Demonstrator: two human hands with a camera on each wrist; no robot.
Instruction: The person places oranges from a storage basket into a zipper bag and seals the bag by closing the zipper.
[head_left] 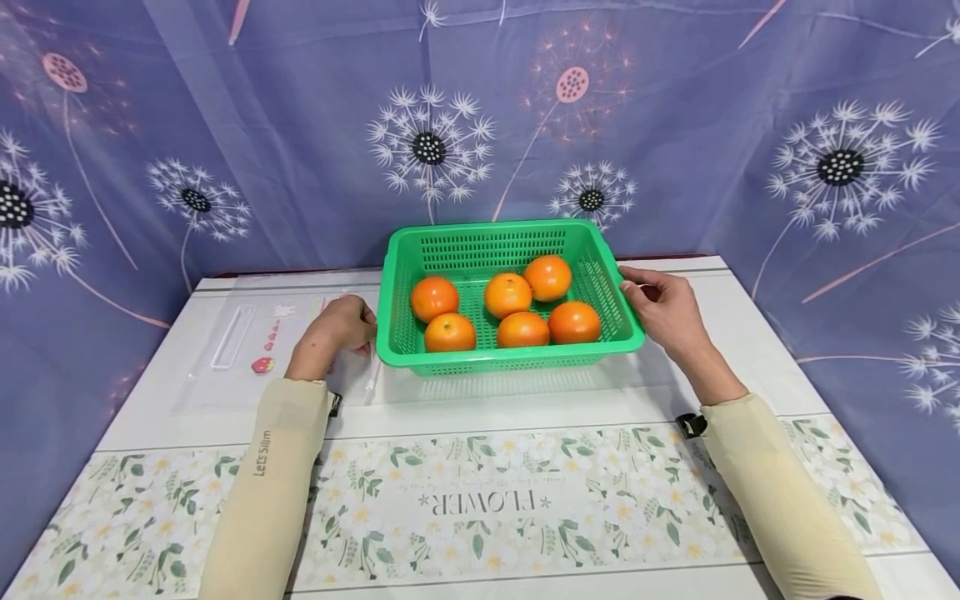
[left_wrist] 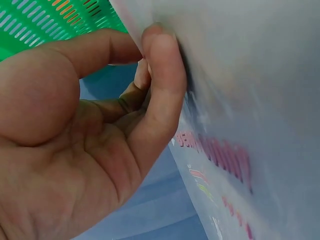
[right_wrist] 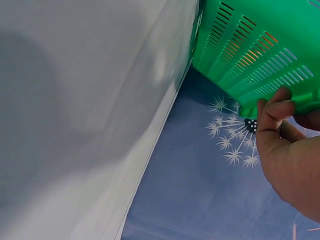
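A green perforated basket [head_left: 487, 361] stands on the table with several oranges [head_left: 507, 296] inside. My right hand [head_left: 663, 312] grips its right rim, the thumb by the rim and the curled fingers beside it, as the right wrist view also shows. Left of the basket lies a flat clear zip bag [head_left: 217, 379] with strawberry prints. My left hand [head_left: 341, 325] is over the bag's right edge, close to the basket's left side. In the left wrist view its thumb and curled fingers [left_wrist: 162, 70] meet at the bag's surface and appear to pinch it; the contact is partly hidden.
A patterned cover with a floral band [head_left: 480, 508] lies over the table [head_left: 517, 417] in front of the basket. A blue dandelion-print curtain [head_left: 480, 108] hangs behind the table and along both sides.
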